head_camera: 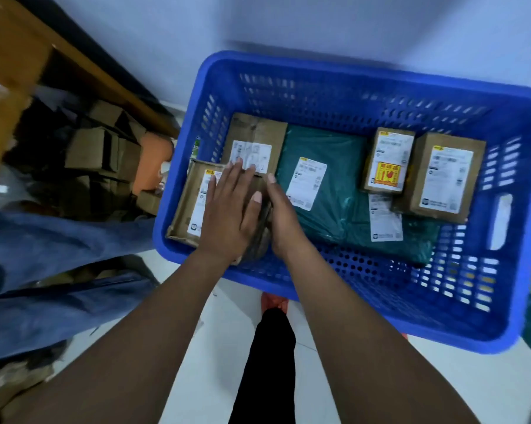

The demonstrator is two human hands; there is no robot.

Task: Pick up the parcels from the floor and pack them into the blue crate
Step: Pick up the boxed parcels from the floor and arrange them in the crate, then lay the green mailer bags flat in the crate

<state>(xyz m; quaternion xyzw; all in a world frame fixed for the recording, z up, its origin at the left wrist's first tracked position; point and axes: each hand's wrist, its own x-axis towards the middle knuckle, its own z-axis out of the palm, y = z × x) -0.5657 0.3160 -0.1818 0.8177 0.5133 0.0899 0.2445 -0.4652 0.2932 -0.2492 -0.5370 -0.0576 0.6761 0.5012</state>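
Observation:
The blue crate (502,301) stands on the floor in front of me and holds several parcels. My left hand (230,209) lies flat with straight fingers on a cardboard parcel (186,200) in the crate's near-left corner. My right hand (281,215) presses against that parcel's right side, thumb up and fingers mostly hidden. Behind it lies another cardboard box (258,133) with a white label. A green plastic-wrapped parcel (337,185) fills the middle. Two small cardboard boxes (388,160) (441,179) stand at the right, beside a second green parcel (417,240).
A pile of cardboard boxes (99,154) sits under a wooden table (13,56) at the left. Blue fabric (44,270) lies at the near left. A pale wall (319,19) rises behind the crate. White floor tiles (441,377) show at the near right.

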